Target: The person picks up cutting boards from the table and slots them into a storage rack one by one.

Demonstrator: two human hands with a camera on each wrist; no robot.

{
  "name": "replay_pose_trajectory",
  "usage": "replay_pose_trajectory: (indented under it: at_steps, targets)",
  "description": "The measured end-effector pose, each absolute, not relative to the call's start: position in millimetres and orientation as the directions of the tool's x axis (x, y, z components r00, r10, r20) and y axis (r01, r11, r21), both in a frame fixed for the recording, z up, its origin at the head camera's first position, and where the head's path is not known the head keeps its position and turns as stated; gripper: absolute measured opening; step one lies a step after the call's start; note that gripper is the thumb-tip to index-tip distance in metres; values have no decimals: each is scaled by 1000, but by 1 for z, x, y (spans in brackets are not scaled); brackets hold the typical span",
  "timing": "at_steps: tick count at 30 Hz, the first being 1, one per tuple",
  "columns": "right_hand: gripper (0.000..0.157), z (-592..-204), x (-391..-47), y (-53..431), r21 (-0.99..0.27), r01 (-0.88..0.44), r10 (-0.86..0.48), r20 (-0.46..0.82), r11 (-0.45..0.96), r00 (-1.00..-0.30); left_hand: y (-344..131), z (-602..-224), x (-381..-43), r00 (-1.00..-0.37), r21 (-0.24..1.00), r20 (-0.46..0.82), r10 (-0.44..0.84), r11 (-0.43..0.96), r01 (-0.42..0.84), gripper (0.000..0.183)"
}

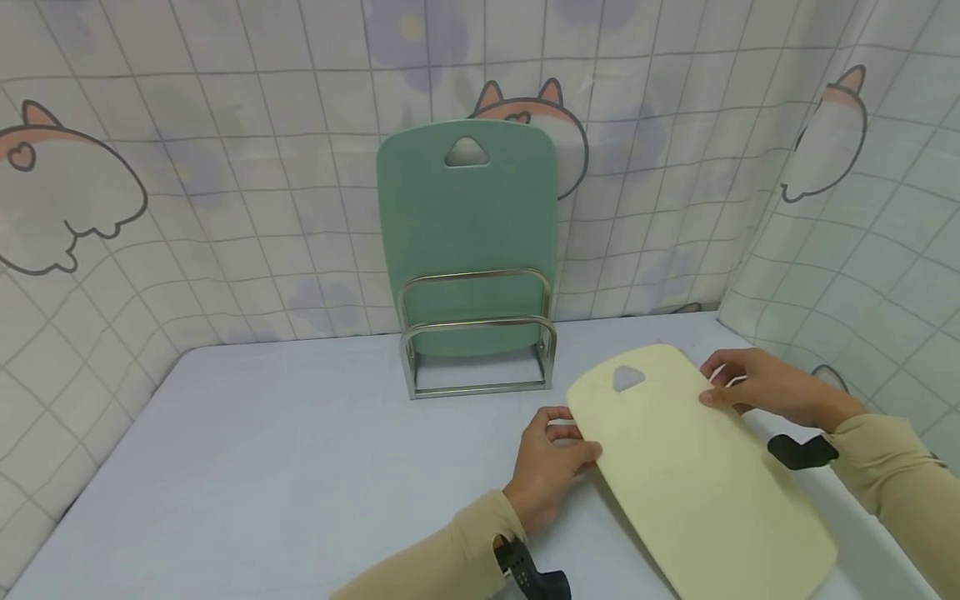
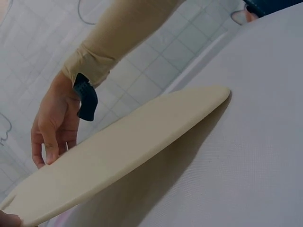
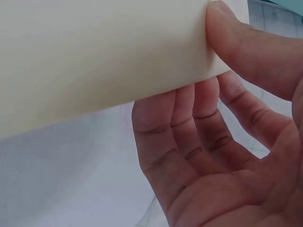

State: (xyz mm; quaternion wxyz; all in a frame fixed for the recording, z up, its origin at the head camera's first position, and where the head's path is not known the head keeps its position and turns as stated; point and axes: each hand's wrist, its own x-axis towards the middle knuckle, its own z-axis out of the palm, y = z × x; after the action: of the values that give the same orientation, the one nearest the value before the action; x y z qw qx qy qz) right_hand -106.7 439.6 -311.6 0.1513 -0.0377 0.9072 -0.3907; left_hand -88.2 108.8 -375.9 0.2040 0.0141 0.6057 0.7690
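A pale yellow cutting board is held tilted between both hands, its far end with the handle hole raised off the table. My left hand grips its left edge, thumb on top and fingers underneath. On the opposite edge, my right hand pinches the board with the thumb above and the fingers below, as the right wrist view shows close up at the thumb. In the left wrist view the near end of the board lies low by the table, with a shadow under it.
A green cutting board stands upright in a metal wire rack at the back of the table. White table surface stretches to the left. A patterned curtain hangs behind and along both sides.
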Motion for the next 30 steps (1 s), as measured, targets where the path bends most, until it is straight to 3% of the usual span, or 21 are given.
replay_pose_trajectory:
  at_steps: [7, 30]
  targets:
    - [46, -307, -103, 439, -716, 23, -180, -206, 697, -962, 109, -374, -90, -930, 949, -189, 315, -184, -256, 44]
    - [46, -281, -101, 440, -702, 28, -94, -135, 711, -986, 114, -352, -101, -959, 979, -104, 264, -142, -145, 49]
